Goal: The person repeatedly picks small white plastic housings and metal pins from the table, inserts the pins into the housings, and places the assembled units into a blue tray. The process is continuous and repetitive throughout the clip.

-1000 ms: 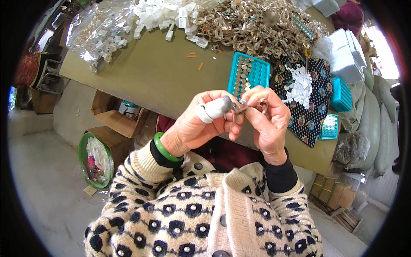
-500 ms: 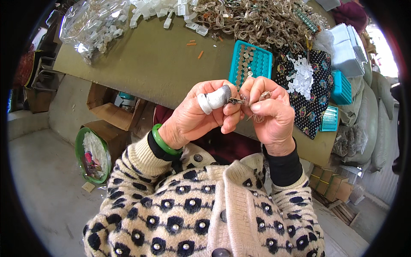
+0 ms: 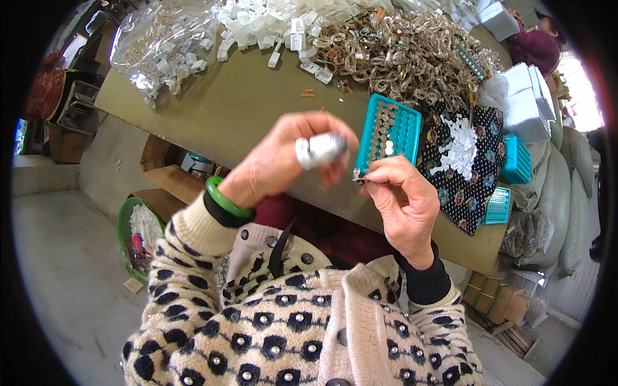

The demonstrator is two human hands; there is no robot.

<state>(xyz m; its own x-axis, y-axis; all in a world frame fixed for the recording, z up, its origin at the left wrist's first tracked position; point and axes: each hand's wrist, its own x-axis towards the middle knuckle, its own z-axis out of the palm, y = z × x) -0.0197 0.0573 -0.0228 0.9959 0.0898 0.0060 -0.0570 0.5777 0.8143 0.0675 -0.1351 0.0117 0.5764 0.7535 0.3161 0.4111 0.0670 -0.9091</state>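
My right hand [image 3: 407, 202] pinches a small metal piece [image 3: 360, 175] between thumb and forefinger, at the near edge of a teal tray [image 3: 417, 122]. Small round brownish discs [image 3: 384, 122] fill the tray's left side, and a few whitish discs [image 3: 388, 148] lie near its lower end. To the left, my left hand [image 3: 283, 154] hangs over the table, apart from the right. One of its fingers wears a white and grey wrap [image 3: 315, 151]. Motion smears its fingertips, so whether they hold anything is not visible.
Coiled clear wire bundles [image 3: 412, 61] heap at the back beside white plastic housings [image 3: 264, 26]. White slips [image 3: 460, 145] lie on a dark patterned cloth [image 3: 444, 193]. A clear bag [image 3: 161, 48] stands back left. Teal trays [image 3: 517, 161] sit at the right. A green basin [image 3: 125, 238] stands on the floor.
My hands were together over the metal piece with a coil of thin wire at the right fingers. The left has drawn away leftward; the metal piece stays in the right.
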